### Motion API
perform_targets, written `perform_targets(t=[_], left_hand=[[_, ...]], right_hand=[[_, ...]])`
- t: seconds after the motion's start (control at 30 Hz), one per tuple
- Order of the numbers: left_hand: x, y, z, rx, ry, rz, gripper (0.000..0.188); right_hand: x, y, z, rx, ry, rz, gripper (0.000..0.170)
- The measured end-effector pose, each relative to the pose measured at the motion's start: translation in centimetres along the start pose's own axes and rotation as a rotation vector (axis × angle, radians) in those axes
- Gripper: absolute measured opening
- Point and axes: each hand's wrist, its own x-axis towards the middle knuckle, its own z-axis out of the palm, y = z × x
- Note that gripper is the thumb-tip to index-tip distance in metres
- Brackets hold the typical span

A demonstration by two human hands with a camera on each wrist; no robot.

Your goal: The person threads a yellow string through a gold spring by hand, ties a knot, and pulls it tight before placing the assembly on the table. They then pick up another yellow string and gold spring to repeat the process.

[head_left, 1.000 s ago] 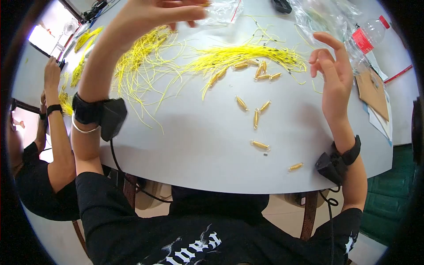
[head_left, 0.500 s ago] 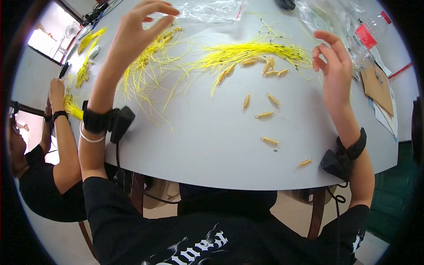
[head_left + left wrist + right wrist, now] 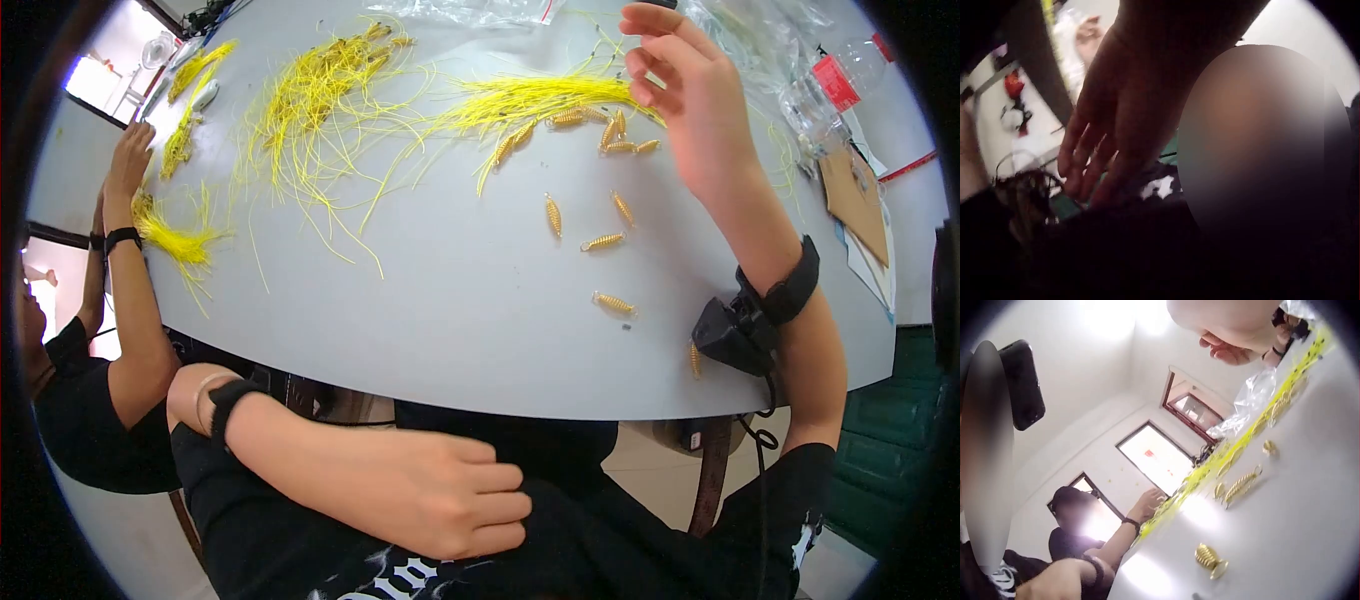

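Left hand (image 3: 430, 492) has dropped clear of the flat grey table (image 3: 420, 300), fingers slightly apart; right hand (image 3: 703, 115) has moved inward, fingers loosely bent. Gold coiled metal springs (image 3: 603, 242) lie on the table; preferably, handle each singly, clear of the thin yellow cords (image 3: 540, 98).

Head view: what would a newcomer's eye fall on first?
Probably the bright yellow strands, heaped mostly across the far half of the pale table. Next, the gold springs, scattered right of the picture's centre, and the raised right hand at upper right.
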Motion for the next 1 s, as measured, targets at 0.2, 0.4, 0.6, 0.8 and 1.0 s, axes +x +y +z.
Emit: perform_targets(t=[0.2,0.4,0.6,0.8,1.0], left_hand=[[-0.7,-4.0,7.9,-0.038,-0.214,-0.227,0.012],[-3.6,-7.5,0.7,0.314,0.152,-0.382,0.007],[-25.1,-8.9,-13.1,1.184,0.420,-0.766,0.007],[-44.6,-11.1,-20.4,1.551,0.191,-0.992,0.006],[-49.8,-12.5,-22.0,1.449,-0.080,-1.149,0.004]], right_hand=[[-1.5,-2.0,-2.6,0.131,0.130,-0.065,0.021],[-0.6,-1.3,-10.3,0.250,-0.125,-0.072,0.031],[-1.5,-1.0,-11.7,0.285,-0.162,-0.014,0.030],[-1.4,-1.6,-12.6,0.327,-0.172,0.021,0.026],[-1.5,-2.4,-13.2,0.334,-0.177,0.038,0.024]])
